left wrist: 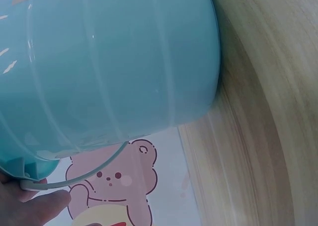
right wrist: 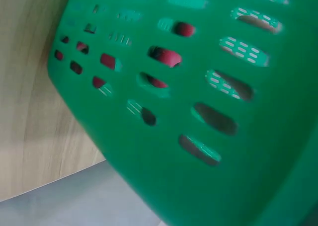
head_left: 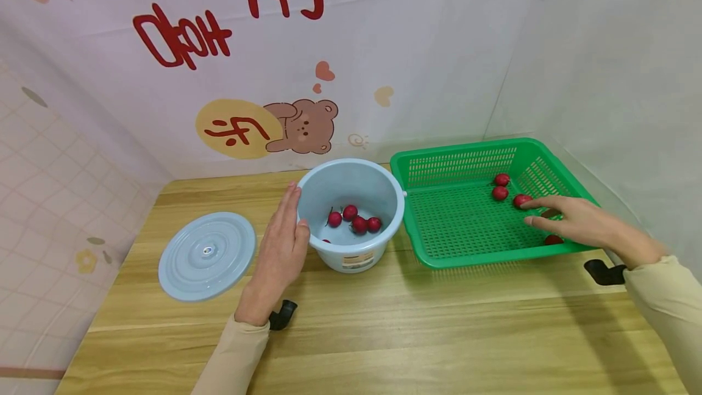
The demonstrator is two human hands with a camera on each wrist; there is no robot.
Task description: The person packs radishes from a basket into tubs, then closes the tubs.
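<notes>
While the right hand (head_left: 573, 219) reaches over the front right part of the green basket (head_left: 452, 218), its thumb and index finger stand apart with nothing held between them. The nearest radish (head_left: 521, 200) lies on the basket floor right at the index fingertip, just beyond the gap; whether they touch I cannot tell. Two more radishes (head_left: 499, 193) sit close together a little farther back, and another red one (head_left: 553, 240) shows below the hand by the front wall. Through the slots in the right wrist view, bits of red appear. The left hand (head_left: 280, 249) rests against the left rim of the pale blue bucket (head_left: 356, 181), fingers straight, thumb at the rim near the end of its handle (left wrist: 82, 178). Four radishes and the edge of a fifth lie inside. Left of that hand, the lid (head_left: 230, 249) lies flat on the wooden table (head_left: 384, 334).
</notes>
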